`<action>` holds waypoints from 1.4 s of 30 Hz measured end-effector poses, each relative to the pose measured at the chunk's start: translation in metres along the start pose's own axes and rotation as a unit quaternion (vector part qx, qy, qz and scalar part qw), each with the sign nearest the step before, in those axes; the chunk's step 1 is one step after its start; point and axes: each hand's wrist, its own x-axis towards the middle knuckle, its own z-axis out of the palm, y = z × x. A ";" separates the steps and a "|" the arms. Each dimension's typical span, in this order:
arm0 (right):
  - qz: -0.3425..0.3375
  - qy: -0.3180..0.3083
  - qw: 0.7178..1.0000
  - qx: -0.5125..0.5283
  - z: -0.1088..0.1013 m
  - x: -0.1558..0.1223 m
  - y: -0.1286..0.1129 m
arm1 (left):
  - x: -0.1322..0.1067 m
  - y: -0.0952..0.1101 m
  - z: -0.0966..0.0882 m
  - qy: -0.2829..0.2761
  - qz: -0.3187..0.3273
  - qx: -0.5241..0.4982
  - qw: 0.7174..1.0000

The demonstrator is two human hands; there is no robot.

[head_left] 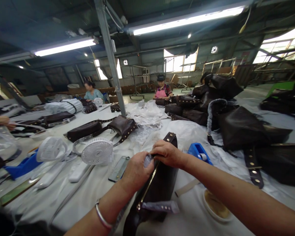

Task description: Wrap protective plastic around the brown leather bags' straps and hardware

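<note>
A dark brown leather handbag [159, 186] with a brass zipper stands upright on the white table [191, 216] right in front of me. My left hand [137, 170] is closed around a small clear plastic piece [148, 160] at the bag's top edge. Just to its right, my right hand [167, 152] is closed on the bag's top near its studded strap tab [170, 137]. A plastic-wrapped studded strap [159, 206] hangs at the bag's lower side.
Two small white fans [97, 150] and a metal ruler [119, 168] lie to the left, a blue tape dispenser [198, 151] to the right, a bowl [216, 205] near my right forearm. Dark bags pile up [238, 127] at right. Other people sit at the far side; another person's hand [2, 122] shows at left.
</note>
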 end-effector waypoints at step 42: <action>0.329 -0.034 0.905 -0.268 -0.013 0.003 -0.009 | -0.030 0.004 0.007 -0.027 -0.039 0.130 0.990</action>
